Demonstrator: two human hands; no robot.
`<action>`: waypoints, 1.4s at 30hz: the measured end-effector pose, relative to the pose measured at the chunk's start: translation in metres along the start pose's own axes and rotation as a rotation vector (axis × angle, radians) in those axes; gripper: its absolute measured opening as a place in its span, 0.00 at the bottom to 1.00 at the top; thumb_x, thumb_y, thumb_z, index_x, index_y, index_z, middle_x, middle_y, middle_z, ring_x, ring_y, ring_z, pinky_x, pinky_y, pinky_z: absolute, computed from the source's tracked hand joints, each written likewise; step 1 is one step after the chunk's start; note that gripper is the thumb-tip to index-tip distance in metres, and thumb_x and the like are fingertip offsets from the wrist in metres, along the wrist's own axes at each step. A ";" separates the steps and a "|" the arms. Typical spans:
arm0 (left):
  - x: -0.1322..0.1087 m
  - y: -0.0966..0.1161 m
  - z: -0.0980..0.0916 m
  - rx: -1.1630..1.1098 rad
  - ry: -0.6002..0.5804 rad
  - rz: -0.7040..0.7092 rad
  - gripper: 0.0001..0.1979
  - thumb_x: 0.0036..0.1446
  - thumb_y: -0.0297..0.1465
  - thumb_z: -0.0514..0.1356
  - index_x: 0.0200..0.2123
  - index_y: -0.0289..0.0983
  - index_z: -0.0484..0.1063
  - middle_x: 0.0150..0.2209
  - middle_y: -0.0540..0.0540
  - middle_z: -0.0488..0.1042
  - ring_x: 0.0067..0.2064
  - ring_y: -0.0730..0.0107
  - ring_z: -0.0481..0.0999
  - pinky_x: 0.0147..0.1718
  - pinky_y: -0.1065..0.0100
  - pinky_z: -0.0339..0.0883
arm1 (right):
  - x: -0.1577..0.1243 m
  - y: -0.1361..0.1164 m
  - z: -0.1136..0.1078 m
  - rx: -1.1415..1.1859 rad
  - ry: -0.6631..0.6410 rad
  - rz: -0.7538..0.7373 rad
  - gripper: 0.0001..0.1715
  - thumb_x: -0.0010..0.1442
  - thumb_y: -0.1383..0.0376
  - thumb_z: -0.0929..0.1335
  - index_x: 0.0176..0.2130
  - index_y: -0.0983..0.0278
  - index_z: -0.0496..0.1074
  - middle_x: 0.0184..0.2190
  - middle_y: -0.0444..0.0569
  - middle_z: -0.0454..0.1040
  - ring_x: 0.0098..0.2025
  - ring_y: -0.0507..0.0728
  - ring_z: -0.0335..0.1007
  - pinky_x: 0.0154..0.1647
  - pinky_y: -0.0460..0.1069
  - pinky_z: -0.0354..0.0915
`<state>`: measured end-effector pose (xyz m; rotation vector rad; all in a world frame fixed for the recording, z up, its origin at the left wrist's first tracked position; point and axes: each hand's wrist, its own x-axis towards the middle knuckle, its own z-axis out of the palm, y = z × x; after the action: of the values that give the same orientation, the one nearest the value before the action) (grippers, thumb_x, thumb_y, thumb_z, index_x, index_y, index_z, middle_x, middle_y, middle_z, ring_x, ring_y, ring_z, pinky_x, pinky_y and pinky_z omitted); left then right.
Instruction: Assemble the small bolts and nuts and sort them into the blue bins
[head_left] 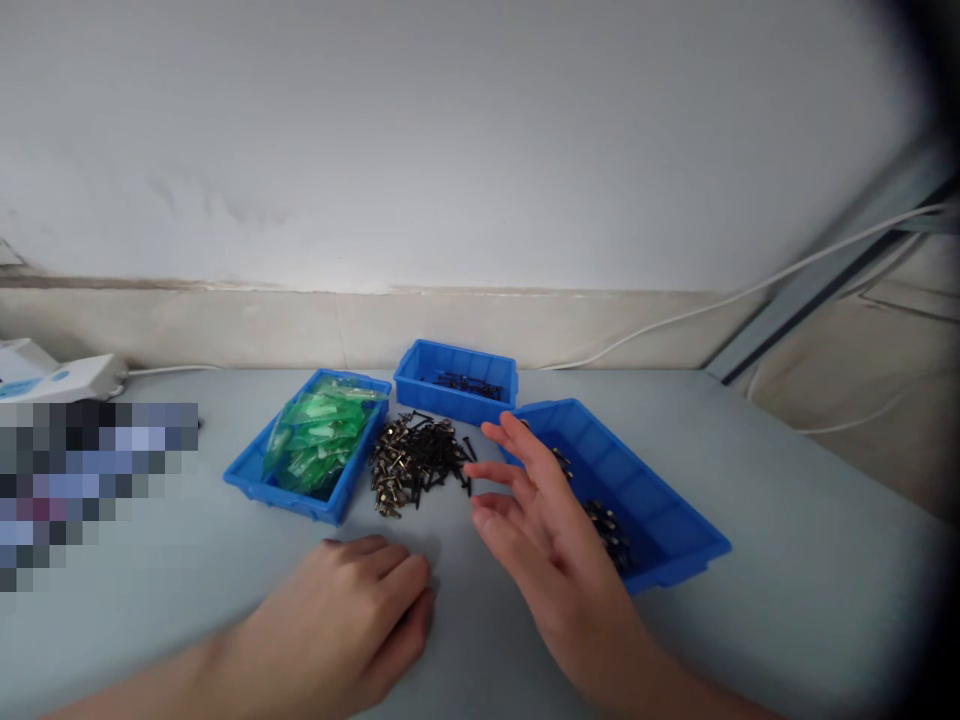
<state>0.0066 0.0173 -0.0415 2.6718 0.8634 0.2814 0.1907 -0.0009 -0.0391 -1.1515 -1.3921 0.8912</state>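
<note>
My left hand (352,610) rests on the grey table with its fingers curled under. Whatever it may hold is hidden. My right hand (551,545) is open, fingers apart, with nothing visible in it. It hovers by the left side of a large blue bin (645,500) and covers part of it. Dark fasteners with shiny ends (611,535) show inside that bin. Just beyond my hands lies a loose pile of black screws (431,450) mixed with brass-coloured metal pieces (390,475).
At left, a blue tray (341,500) holds green plastic bags (319,435). Toward the wall, a smaller blue bin (457,400) contains dark screws (472,385). A white device (82,378) sits at far left, near a blurred-out patch. A white cable (675,318) runs along the right.
</note>
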 end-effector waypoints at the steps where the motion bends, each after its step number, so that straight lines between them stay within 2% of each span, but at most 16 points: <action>1: 0.000 0.000 0.000 -0.001 0.003 0.001 0.09 0.63 0.27 0.48 0.29 0.38 0.61 0.27 0.51 0.68 0.26 0.68 0.68 0.24 0.67 0.59 | 0.000 0.000 0.000 -0.002 -0.001 0.002 0.29 0.63 0.65 0.62 0.60 0.47 0.50 0.61 0.45 0.53 0.54 0.57 0.60 0.50 0.56 0.65; 16: 0.000 0.001 -0.001 0.014 -0.016 -0.008 0.09 0.62 0.26 0.49 0.29 0.38 0.62 0.27 0.51 0.69 0.26 0.68 0.68 0.24 0.67 0.59 | 0.002 0.003 0.000 -0.016 0.027 0.003 0.31 0.62 0.65 0.63 0.61 0.46 0.50 0.62 0.45 0.53 0.57 0.59 0.58 0.53 0.58 0.62; 24: 0.000 0.002 -0.001 0.004 -0.001 -0.002 0.09 0.62 0.26 0.48 0.28 0.37 0.62 0.26 0.50 0.68 0.26 0.68 0.69 0.24 0.67 0.59 | 0.004 -0.004 -0.002 0.021 0.137 0.009 0.32 0.62 0.63 0.62 0.62 0.50 0.48 0.63 0.49 0.50 0.60 0.61 0.56 0.55 0.61 0.61; 31: -0.001 0.001 -0.002 0.031 0.011 0.008 0.09 0.61 0.25 0.49 0.28 0.38 0.61 0.26 0.50 0.68 0.26 0.67 0.69 0.23 0.66 0.59 | 0.004 -0.006 -0.002 0.055 0.168 -0.028 0.32 0.62 0.65 0.62 0.62 0.50 0.47 0.64 0.49 0.49 0.62 0.61 0.52 0.57 0.62 0.59; 36: 0.000 0.001 -0.003 0.013 0.008 0.008 0.09 0.62 0.26 0.49 0.29 0.37 0.62 0.27 0.50 0.69 0.26 0.67 0.69 0.24 0.66 0.60 | 0.003 -0.003 -0.004 -0.100 0.059 -0.034 0.29 0.62 0.66 0.62 0.60 0.50 0.52 0.61 0.47 0.56 0.61 0.60 0.54 0.58 0.61 0.57; 42: 0.001 0.002 -0.002 0.055 -0.011 -0.002 0.08 0.61 0.26 0.50 0.30 0.37 0.64 0.27 0.49 0.70 0.27 0.65 0.71 0.24 0.66 0.62 | 0.004 -0.003 -0.005 -0.419 -0.197 -0.181 0.20 0.60 0.70 0.61 0.52 0.60 0.64 0.54 0.52 0.64 0.58 0.59 0.58 0.58 0.59 0.58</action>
<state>0.0077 0.0164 -0.0393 2.7207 0.8825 0.2456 0.1950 0.0021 -0.0346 -1.2438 -1.8755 0.6101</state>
